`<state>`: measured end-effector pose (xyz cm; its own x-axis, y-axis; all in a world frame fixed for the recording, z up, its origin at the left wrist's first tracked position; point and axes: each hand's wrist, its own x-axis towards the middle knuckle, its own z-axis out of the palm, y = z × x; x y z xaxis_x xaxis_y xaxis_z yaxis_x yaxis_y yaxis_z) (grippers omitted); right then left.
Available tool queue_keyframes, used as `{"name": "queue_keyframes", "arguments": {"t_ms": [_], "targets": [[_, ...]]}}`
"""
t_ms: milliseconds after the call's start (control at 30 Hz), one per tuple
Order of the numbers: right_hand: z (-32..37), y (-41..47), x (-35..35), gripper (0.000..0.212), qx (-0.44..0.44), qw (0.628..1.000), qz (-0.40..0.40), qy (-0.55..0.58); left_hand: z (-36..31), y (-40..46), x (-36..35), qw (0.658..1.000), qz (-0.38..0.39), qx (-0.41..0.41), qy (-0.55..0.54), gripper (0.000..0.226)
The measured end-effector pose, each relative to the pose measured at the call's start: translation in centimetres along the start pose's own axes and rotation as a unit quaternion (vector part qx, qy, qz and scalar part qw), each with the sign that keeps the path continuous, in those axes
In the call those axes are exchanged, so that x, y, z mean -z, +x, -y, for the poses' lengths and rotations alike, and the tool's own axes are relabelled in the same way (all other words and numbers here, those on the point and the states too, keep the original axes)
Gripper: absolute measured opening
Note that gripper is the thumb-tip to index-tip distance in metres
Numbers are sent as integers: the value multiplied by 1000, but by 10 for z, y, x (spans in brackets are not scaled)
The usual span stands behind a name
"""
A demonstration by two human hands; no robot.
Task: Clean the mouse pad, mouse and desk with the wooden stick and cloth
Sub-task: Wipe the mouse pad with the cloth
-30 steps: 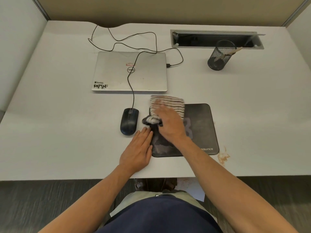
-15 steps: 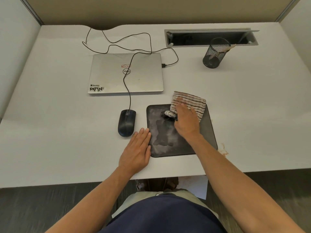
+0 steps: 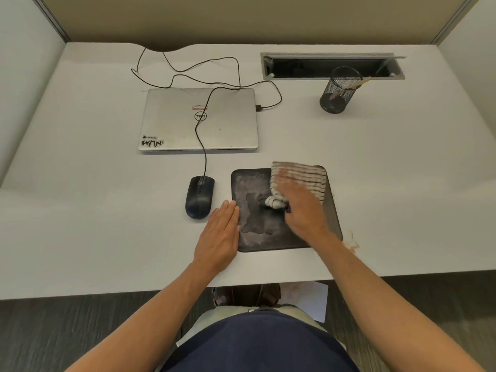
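A dark mouse pad [image 3: 255, 237] with pale dusty smears lies near the white desk's [image 3: 94, 210] front edge. My right hand [image 3: 303, 210] presses a striped cloth [image 3: 303, 174] onto the pad's far right part; the hand is blurred, and part of the cloth is bunched under it. My left hand [image 3: 218, 237] lies flat with straight fingers on the pad's left edge. A black wired mouse [image 3: 199, 196] sits just left of the pad. A wooden stick [image 3: 354, 84] leans in a black mesh cup [image 3: 335, 95] at the back right.
A shut silver laptop [image 3: 198, 119] lies behind the mouse, with the mouse cable [image 3: 204, 154] running over it and looping toward the back. An open cable tray [image 3: 332, 66] is set into the desk's rear. A brownish stain [image 3: 353, 241] marks the desk right of the pad.
My right hand has swept the cloth from the pad's left side across to its right, then slightly back. My left hand has stayed pressed on the pad's left edge.
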<state>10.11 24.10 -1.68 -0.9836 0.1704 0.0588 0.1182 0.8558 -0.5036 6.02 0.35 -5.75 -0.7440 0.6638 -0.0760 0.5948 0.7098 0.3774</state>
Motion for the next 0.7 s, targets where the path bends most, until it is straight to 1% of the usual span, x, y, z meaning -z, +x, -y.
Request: {"name": "queue_keyframes", "arguments": {"t_ms": [67, 233, 367, 433, 467, 533, 600, 633, 700], "targets": [[2, -15, -11, 67, 13, 1000, 27, -9, -1, 5, 0, 1000, -2, -2, -3, 61], [-14, -33, 5, 71, -8, 999, 34, -22, -1, 6, -2, 1000, 17, 4, -8, 63], [-32, -44, 20, 66, -93, 995, -7, -20, -3, 6, -1, 1000, 13, 5, 3, 61], [-31, -50, 22, 64, -103, 994, -35, -19, -2, 7, -1, 1000, 10, 7, 2, 61], [-27, -52, 19, 65, -84, 995, -44, -15, -2, 7, -2, 1000, 9, 7, 3, 61], [-11, -56, 9, 65, -4, 999, -34, -6, -2, 7, -3, 1000, 6, 7, 5, 60], [7, -61, -7, 66, 80, 996, 23, -11, -2, 7, -2, 1000, -1, 7, 2, 57], [13, -64, -14, 67, 107, 993, 54, -21, -3, 7, -2, 1000, -4, 10, 2, 55], [13, -68, -21, 70, 123, 989, 77, -33, -4, 7, -1, 1000, -5, 13, 6, 54]]}}
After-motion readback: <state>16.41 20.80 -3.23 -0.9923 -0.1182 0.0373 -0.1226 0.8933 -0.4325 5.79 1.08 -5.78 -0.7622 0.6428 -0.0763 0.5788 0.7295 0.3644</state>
